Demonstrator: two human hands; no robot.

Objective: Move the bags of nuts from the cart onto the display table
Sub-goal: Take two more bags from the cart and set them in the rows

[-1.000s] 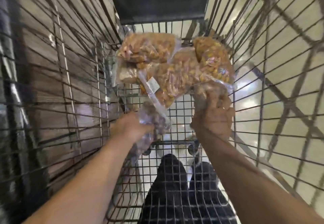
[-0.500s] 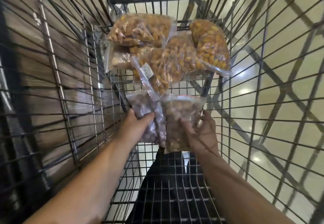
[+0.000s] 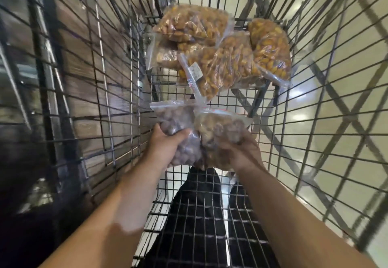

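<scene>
Inside the wire cart [image 3: 117,104], the left hand [image 3: 165,146] has its fingers wrapped around a clear bag of dark brownish nuts [image 3: 178,125], and the right hand [image 3: 241,152] grips a second clear bag [image 3: 218,129] touching it (contents paler, blurred). Both bags are lifted above the mesh floor. Farther in, a pile of golden nut bags [image 3: 222,58] lies against the cart's far end.

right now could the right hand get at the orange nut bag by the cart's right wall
Probably not yet: the right hand is full, gripping a brownish nut bag. The orange nut bag lies uncovered, just beyond.
</scene>
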